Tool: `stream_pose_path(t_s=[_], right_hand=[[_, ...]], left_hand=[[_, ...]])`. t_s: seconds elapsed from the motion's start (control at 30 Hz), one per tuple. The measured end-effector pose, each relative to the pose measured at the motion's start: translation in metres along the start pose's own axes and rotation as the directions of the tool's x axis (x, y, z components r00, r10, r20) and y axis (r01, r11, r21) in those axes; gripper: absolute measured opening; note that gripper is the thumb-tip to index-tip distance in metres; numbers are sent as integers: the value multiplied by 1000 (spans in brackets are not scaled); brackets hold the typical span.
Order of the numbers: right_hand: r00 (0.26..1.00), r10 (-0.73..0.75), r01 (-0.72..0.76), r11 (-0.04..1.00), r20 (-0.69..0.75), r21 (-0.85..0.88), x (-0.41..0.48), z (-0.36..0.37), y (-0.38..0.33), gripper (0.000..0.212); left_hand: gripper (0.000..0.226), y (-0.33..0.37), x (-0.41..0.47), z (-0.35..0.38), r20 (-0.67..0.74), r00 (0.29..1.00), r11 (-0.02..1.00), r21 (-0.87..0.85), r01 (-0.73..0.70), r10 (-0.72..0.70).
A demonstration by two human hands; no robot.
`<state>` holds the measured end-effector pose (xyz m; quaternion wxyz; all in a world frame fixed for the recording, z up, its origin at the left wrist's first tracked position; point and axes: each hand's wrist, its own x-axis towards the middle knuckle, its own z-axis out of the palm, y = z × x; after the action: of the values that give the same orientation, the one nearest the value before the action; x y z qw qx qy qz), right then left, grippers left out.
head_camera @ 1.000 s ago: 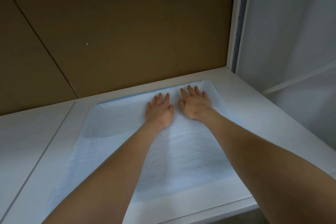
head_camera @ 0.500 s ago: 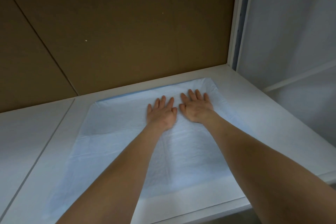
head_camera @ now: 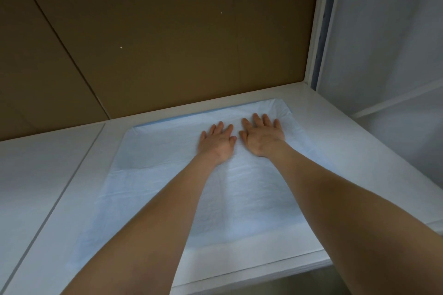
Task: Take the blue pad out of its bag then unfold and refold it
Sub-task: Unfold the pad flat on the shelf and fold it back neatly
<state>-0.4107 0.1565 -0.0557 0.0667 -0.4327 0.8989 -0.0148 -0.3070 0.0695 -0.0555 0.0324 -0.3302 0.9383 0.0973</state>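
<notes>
Head view. White tabletop [head_camera: 45, 189], one, with a single thin seam [head_camera: 56, 201] running from near to far across its left part. Behind it stands brown board [head_camera: 167, 38], with one diagonal joint line and two tiny pale specks. A white frame post [head_camera: 316, 31] stands at the right, with a pale translucent panel [head_camera: 388, 50] beyond it.

Count: one blue pad [head_camera: 155, 175], two grips, two bare forearms.

The pad lies opened out flat on the tabletop, one layer as far as can be seen, covering most of the middle and right of the surface. It shows soft creases, one clear fold line crossing its left half. A darker blue strip runs along its far edge [head_camera: 177, 119]. The far right corner is rounded and slightly puckered. A whiter band runs along the near edge, close to the tabletop's front lip.

The left grip [head_camera: 217, 143] is palm down on the pad, fingers straight and slightly spread, clamped on nothing. The right grip [head_camera: 262, 139] is the same: flat, fingers straight, pressing the pad's surface.

The two grips sit side by side on the far part of the pad, just short of its far edge and right of its middle. Their thumbs are near each other, with a narrow strip of pad showing between. Most of the pad lies nearer the person than the grips, beneath and either side of the two forearms. The right grip is closer to the puckered corner.
</notes>
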Motion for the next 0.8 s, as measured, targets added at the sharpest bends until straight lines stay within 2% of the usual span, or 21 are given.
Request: stream_pose_path(t_s=[0.07,0.13,0.53,0.8], right_hand=[[999,32,-31,999,-22,42,-6,-3,-6,58],[997,49,-45,996,-55,78,-13,-6,-12,58],[988,-152,153,987,-28,48,-86,-8,-90,59],[968,-251,250,968,10,26,-114,6,-131,62]], left_hand=[[51,-5,-9,-4,-19,1000,997,-81,-19,17],[53,-11,-20,-6,-52,999,998,-68,-9,5],[58,-84,-118,-22,-64,983,982,70,175,-171],[57,-106,-154,-12,-37,979,976,82,203,-201]])
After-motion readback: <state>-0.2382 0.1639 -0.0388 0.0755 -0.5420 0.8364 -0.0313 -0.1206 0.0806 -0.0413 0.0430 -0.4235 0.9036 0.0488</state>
